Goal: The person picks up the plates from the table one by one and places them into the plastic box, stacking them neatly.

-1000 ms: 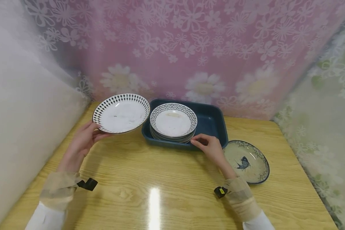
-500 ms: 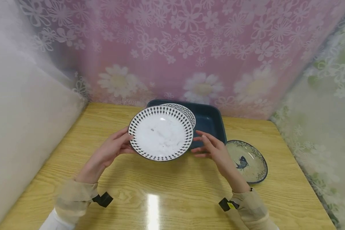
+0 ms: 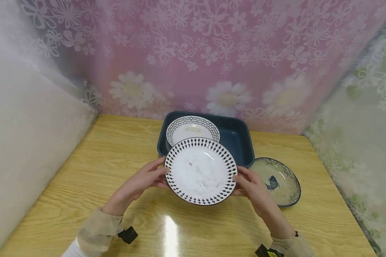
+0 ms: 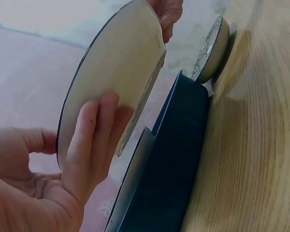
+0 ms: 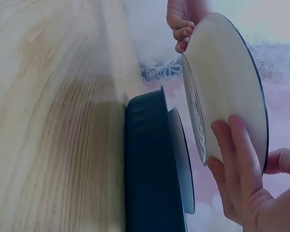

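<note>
A white plate with a black diamond rim (image 3: 201, 171) is held in the air between both hands, in front of the blue basin (image 3: 236, 139). My left hand (image 3: 144, 180) grips its left edge, thumb on the rim and fingers spread beneath, as the left wrist view shows on the plate's pale underside (image 4: 116, 63). On the opposite edge my right hand (image 3: 254, 191) pinches the rim the same way, with fingers (image 5: 241, 150) under it. Behind, a plate with a zigzag rim (image 3: 193, 128) tops a stack in the basin's left part, partly hidden by the held plate.
An oval dish with a blue fish (image 3: 278, 182) leans against the basin's right front corner. The wooden table (image 3: 67, 192) meets a pink floral curtain (image 3: 193, 64) at the back and pale walls at both sides.
From the left of the basin, the diamond-rim plate has moved right and nearer in my left hand. My right hand has left the stack's edge and taken hold of the plate's right rim.
</note>
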Available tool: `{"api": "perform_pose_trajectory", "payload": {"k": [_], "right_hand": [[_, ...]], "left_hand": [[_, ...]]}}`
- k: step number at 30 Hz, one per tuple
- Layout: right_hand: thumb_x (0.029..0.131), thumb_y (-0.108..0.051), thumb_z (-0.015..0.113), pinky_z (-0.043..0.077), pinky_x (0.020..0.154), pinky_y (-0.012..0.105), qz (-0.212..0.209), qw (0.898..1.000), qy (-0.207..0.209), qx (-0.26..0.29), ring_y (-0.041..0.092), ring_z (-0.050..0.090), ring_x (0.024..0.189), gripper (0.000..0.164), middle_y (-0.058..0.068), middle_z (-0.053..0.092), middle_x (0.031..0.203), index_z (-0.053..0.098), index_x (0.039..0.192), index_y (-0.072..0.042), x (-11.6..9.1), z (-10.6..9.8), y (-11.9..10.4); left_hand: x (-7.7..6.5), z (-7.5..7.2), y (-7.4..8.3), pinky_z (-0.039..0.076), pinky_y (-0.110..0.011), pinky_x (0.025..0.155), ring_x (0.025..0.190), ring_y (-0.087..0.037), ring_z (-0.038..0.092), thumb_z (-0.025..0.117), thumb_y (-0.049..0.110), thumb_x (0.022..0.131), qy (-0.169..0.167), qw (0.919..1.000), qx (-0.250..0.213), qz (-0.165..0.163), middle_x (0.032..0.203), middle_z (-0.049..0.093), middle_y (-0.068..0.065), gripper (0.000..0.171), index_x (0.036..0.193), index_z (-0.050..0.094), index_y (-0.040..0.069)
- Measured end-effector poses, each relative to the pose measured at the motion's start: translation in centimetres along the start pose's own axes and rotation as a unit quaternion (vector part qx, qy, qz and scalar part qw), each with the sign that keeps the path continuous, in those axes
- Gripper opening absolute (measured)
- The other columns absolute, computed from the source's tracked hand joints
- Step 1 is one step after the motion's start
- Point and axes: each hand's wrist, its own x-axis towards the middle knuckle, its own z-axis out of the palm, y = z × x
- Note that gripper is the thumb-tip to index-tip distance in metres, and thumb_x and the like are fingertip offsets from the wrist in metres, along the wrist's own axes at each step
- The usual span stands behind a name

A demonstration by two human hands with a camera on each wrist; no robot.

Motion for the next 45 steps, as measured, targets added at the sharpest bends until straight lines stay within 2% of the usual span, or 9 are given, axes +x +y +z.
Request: {"api": "perform_pose_trajectory", "payload": {"k": [6,11,14,17,19,22,27,33,45], "right_hand": [[0.097,-0.020,0.045,0.058,0.067,0.028,-0.004,1.000,0.015,0.020,0.020,0.064,0.088,0.048,0.006,0.061,0.104,0.036,0.137,0.005,0.0,-0.5,-0.2],[0.097,-0.020,0.046,0.056,0.063,0.022,-0.026,0.998,0.042,0.037,0.013,0.062,0.082,0.051,0.001,0.060,0.103,0.032,0.138,0.006,0.9,-1.2,-1.7],[0.096,-0.020,0.048,0.056,0.064,0.021,-0.036,0.996,0.068,0.050,0.012,0.062,0.080,0.052,0.001,0.060,0.104,0.033,0.139,0.005,2.0,-1.5,-2.9],[0.096,-0.018,0.047,0.056,0.065,0.022,-0.044,0.994,0.079,0.069,0.014,0.063,0.080,0.050,0.004,0.057,0.108,0.034,0.139,0.004,3.6,-1.5,-3.8],[0.096,-0.017,0.047,0.057,0.066,0.022,-0.044,0.992,0.087,0.086,0.015,0.064,0.079,0.049,0.007,0.055,0.109,0.035,0.138,0.004,4.8,-1.3,-4.1],[0.096,-0.016,0.048,0.057,0.068,0.024,-0.039,0.989,0.095,0.102,0.018,0.065,0.078,0.046,0.012,0.054,0.111,0.039,0.137,0.003,6.7,-1.0,-4.4],[0.094,-0.015,0.049,0.057,0.071,0.028,-0.030,0.987,0.110,0.118,0.023,0.067,0.078,0.049,0.021,0.049,0.125,0.038,0.139,0.000,9.5,-0.2,-4.4],[0.094,-0.015,0.048,0.057,0.071,0.027,0.000,0.985,0.114,0.128,0.019,0.066,0.072,0.054,0.022,0.042,0.134,0.031,0.143,0.000,11.7,0.1,-3.7],[0.094,-0.019,0.050,0.057,0.072,0.028,0.039,0.987,0.116,0.105,0.019,0.066,0.071,0.059,0.023,0.041,0.138,0.027,0.144,0.000,12.6,0.2,-1.7]], "left_hand": [[0.3,-0.1,0.1,0.056,-0.047,0.077,0.083,-0.037,0.064,0.047,0.028,0.096,-0.018,0.9998,0.009,0.001,0.099,0.066,-0.024,0.060,0.147,0.022,0.007],[1.2,-0.5,1.1,0.056,-0.044,0.077,0.089,-0.035,0.063,0.048,0.038,0.095,0.078,0.9933,0.056,0.064,0.101,0.067,-0.020,0.055,0.140,0.040,0.010],[2.3,-1.3,1.5,0.055,-0.043,0.081,0.101,-0.027,0.059,0.052,0.040,0.092,0.170,0.9680,0.139,0.121,0.112,0.064,-0.015,0.049,0.131,0.051,0.011],[3.7,-2.3,1.2,0.051,-0.047,0.088,0.116,-0.025,0.049,0.059,0.042,0.088,0.238,0.9329,0.238,0.128,0.131,0.053,-0.013,0.056,0.134,0.048,0.011],[4.8,-2.9,0.7,0.047,-0.051,0.093,0.124,-0.027,0.041,0.063,0.045,0.084,0.256,0.9110,0.304,0.110,0.140,0.044,-0.015,0.070,0.140,0.040,0.010],[6.4,-3.6,-0.4,0.038,-0.056,0.101,0.131,-0.035,0.030,0.068,0.049,0.078,0.247,0.8978,0.357,0.073,0.148,0.029,-0.022,0.093,0.147,0.022,0.007],[8.0,-3.9,-1.6,0.030,-0.057,0.106,0.134,-0.037,0.022,0.073,0.051,0.072,0.216,0.9014,0.374,0.030,0.152,0.018,-0.023,0.110,0.149,0.009,0.004],[8.3,-3.8,-1.9,0.030,-0.056,0.107,0.134,-0.038,0.021,0.070,0.055,0.072,0.195,0.9053,0.377,-0.021,0.153,0.013,-0.024,0.115,0.149,0.002,0.003],[8.2,-3.9,-2.5,0.032,-0.054,0.106,0.131,-0.038,0.028,0.068,0.056,0.074,0.196,0.9045,0.378,-0.025,0.149,0.023,-0.028,0.113,0.149,0.001,0.004]]}}
